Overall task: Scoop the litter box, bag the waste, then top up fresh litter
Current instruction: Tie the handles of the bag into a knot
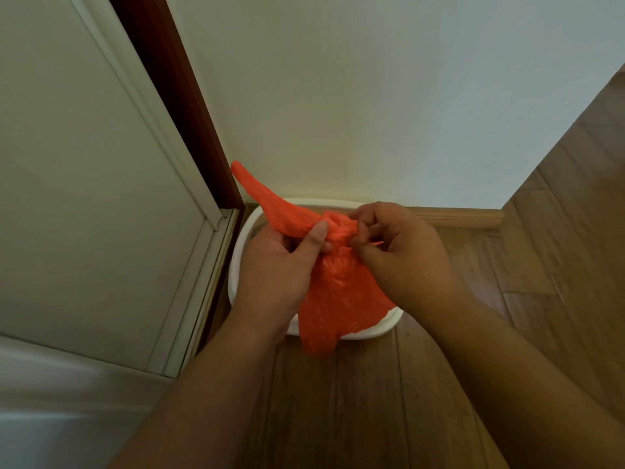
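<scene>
over the wood floor [355, 401], both hands' fingers [319, 231] pinch the orange bag [338, 292].

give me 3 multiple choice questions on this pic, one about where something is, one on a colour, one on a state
1. Where does the litter box stand?
A. on the wood floor in the corner by the wall and door frame
B. on a table
C. in the middle of the room

2. What colour is the bag?
A. blue
B. orange
C. black

3. What are the hands doing with the bag?
A. both hang open, away from it
B. only the left hand touches it
C. both grip it at its gathered neck

Answers:
1. A, since the white box sits on floorboards against the wall, next to the door frame.
2. B, since the plastic is bright orange.
3. C, since the left hand pinches one strip and the right hand has fingers curled into the bunched top.
</scene>
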Available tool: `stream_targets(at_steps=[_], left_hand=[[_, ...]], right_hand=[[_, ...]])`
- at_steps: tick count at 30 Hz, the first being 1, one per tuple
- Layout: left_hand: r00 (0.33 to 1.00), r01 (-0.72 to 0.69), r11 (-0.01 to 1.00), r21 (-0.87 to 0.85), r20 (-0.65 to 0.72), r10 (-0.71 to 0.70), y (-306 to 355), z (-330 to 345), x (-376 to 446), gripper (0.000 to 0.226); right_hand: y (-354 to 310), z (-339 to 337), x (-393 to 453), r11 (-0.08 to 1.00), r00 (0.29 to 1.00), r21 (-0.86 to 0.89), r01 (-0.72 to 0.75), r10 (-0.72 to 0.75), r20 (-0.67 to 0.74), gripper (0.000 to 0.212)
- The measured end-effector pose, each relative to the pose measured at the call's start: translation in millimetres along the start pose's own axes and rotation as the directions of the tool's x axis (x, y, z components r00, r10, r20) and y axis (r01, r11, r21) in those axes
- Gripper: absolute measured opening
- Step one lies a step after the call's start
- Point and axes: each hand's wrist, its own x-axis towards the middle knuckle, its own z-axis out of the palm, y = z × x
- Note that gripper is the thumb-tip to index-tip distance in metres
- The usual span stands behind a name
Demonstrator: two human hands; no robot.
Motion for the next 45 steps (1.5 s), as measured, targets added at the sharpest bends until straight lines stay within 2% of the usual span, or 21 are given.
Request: stream_targets(at_steps=[3, 5, 9, 13, 16, 21, 23, 28, 31, 37, 42, 45], left_hand=[[1.000, -0.021, 0.999, 0.049, -0.019, 0.022, -1, 2, -1, 0.017], [0.998, -0.045, 0.997, 0.065, -0.039, 0.048, 0, 1, 0, 0.019], [0.998, -0.060, 0.994, 0.097, -0.022, 0.063, 2, -1, -1, 0.024], [0.997, -0.074, 0.993, 0.088, 0.003, 0.074, 5, -3, -1, 0.019], [0.998, -0.067, 0.996, 0.060, 0.024, 0.065, 9, -6, 0, 0.020], [0.994, -0.046, 0.998, 0.052, 0.101, 0.041, 12, -5, -4, 0.019], [0.991, -0.078, 0.994, 0.077, 0.111, 0.069, 14, -4, -4, 0.017], [0.990, -0.117, 0.988, 0.104, 0.094, 0.108, 11, -5, -3, 0.019], [0.990, -0.134, 0.981, 0.141, 0.056, 0.127, 12, -5, -3, 0.019], [0.999, -0.038, 0.999, 0.029, -0.026, 0.039, 10, -4, -2, 0.013], [0.994, 0.062, 0.997, -0.050, -0.082, -0.066, 7, -7, -1, 0.020], [0.989, 0.085, 0.993, -0.087, -0.116, -0.095, 7, -7, 0, 0.014]], right_hand=[[2, 2, 0, 0.976, 0.988, -0.180, 0.119, -0.134, -0.072, 0.024], [2, 2, 1, 0.974, 0.996, -0.213, 0.073, -0.083, -0.038, 0.018], [0, 2, 1, 0.994, 0.993, -0.085, -0.063, 0.071, 0.095, 0.014], [-1, 0, 0, 0.990, 0.986, 0.085, -0.113, 0.101, 0.133, 0.021], [-1, -3, 2, 0.988, 0.986, 0.119, -0.095, 0.076, 0.150, 0.019], [2, 1, 2, 0.985, 0.986, -0.129, 0.111, -0.092, 0.139, 0.015], [5, 2, 1, 0.962, 0.979, -0.216, 0.169, -0.138, 0.150, 0.006], [6, 4, 0, 0.920, 0.968, -0.313, 0.234, -0.189, 0.167, 0.021], [3, 2, 1, 0.949, 0.979, -0.262, 0.176, -0.140, 0.151, 0.018], [-4, -1, 0, 0.996, 0.978, -0.023, -0.083, 0.085, 0.193, 0.013], [-3, -4, 1, 0.927, 0.943, 0.250, -0.279, 0.215, 0.254, 0.017], [-2, -7, -1, 0.877, 0.909, 0.302, -0.373, 0.281, 0.307, 0.019]])
